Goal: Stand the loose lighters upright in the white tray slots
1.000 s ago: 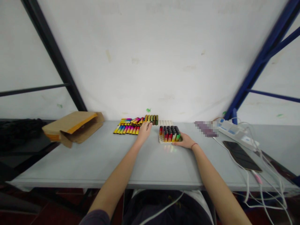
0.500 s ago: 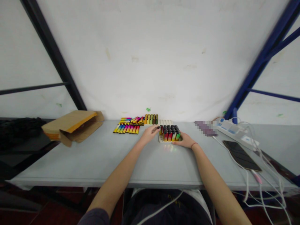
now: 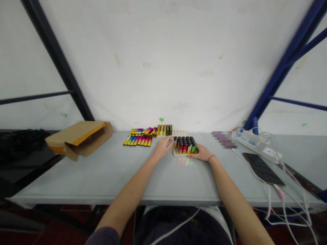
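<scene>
Tray first: we mark the white tray [image 3: 176,152] as landmark, sitting on the grey desk [image 3: 114,183] in front of the person and packed with upright lighter-like sticks [image 3: 189,149], black tops up, bodies red, yellow, green. Right hand [image 3: 203,153], red band [image 3: 212,158] at its wrist, is closed around the tray's right end, thumb at the front corner; fingers on the far side are hidden from us. Left hand [image 3: 163,147] is at the tray's back-left corner, fingertips right by the leftmost stick [image 3: 175,142]; we can't tell whether that grip is pinching it or just loose beside it. Progress, our judgement: tray mostly filled, main columns standing full, but the left column is short, with slots showing at its front; those look like what's left here. Left of the tray, flat colourful pieces [image 3: 138,141] lie in rows and a small heap. Behind-left of the tray we have a block of upright yellow-green pieces [image 3: 165,130]; directly behind it, a second pale tray [image 3: 180,133]. Far left of the tray: open cardboard box [image 3: 79,134]. Far right of it: dark phone [image 3: 263,169], power strip [image 3: 258,144], white cables [image 3: 269,200].
</scene>
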A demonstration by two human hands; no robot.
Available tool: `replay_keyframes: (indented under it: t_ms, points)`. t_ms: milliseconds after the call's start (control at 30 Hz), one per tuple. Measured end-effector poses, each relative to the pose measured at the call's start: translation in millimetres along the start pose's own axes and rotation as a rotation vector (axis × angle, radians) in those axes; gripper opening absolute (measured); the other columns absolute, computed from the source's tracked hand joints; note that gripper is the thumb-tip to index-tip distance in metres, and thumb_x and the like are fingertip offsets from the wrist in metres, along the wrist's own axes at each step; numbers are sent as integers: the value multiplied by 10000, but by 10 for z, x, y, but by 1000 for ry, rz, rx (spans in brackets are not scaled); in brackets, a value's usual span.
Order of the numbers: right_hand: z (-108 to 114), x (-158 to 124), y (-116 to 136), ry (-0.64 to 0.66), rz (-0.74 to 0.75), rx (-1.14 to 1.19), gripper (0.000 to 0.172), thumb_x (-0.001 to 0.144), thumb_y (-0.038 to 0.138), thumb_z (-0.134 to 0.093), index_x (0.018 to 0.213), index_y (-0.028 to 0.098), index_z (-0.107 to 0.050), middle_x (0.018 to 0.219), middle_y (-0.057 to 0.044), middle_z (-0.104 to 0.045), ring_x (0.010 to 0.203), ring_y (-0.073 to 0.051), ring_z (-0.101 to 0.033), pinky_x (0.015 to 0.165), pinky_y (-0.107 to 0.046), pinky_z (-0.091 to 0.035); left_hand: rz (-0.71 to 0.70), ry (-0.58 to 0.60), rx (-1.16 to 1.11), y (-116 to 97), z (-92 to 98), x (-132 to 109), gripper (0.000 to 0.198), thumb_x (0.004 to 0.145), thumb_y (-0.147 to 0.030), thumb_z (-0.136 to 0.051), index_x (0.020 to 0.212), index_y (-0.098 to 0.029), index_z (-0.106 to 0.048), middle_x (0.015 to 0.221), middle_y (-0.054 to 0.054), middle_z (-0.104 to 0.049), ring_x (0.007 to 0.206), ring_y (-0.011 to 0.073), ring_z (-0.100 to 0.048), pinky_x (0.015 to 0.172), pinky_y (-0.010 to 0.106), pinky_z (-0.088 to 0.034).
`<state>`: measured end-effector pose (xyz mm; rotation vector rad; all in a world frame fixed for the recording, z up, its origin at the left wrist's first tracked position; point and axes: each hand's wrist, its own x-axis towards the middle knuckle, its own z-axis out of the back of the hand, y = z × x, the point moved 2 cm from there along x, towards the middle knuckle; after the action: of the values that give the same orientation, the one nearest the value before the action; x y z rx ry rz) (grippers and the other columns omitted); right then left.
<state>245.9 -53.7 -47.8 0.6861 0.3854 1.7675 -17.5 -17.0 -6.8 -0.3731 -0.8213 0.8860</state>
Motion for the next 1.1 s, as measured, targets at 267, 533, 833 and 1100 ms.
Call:
replay_keyframes:
  t_ms: [267, 533, 833, 1100]
  points:
    - [14, 1, -10, 30, 4, -8, 629, 676, 595, -813, 1172, 233, -678, 1228, -103, -731, 1117, -334, -675, 1030, -477, -522, 497, -90, 616, 216, 336, -112, 429, 920, -199, -469, 1307, -117, -634, 1390, 268, -558, 1322, 418, -448, 1050, 570, -352]
    - [0, -3, 0, 16, -5, -17, 656, 678, 607, -797, 1190, 219, -664, 1245, -118, -719, 1125, -343, -672, 1029, -497, -520, 457, 92, 670, 240, 253, -97, 361, 980, -223, -409, 1210, -182, -683, 1248, 219, -684, 1229, 373, -563, 1004, 540, -398]
    - [0, 1, -18, -2, 8, -10, 639, 664, 597, -813, 1162, 218, -682, 1211, -106, -736, 1114, -339, -679, 1008, -483, -536, 380, 91, 404, 361, 173, 2, 282, 956, -197, -470, 1132, -118, -675, 1241, 212, -665, 1148, 307, -648, 1006, 397, -486]
    - [5, 1, -22, 1, -11, -7, 632, 654, 592, -832, 1154, 234, -688, 1168, -91, -749, 1091, -330, -686, 982, -463, -547, 605, -160, -561, 384, 40, 115, 182, 922, -258, -555, 1091, -193, -548, 651, -48, -566, 516, 112, -556, 557, 232, -484]
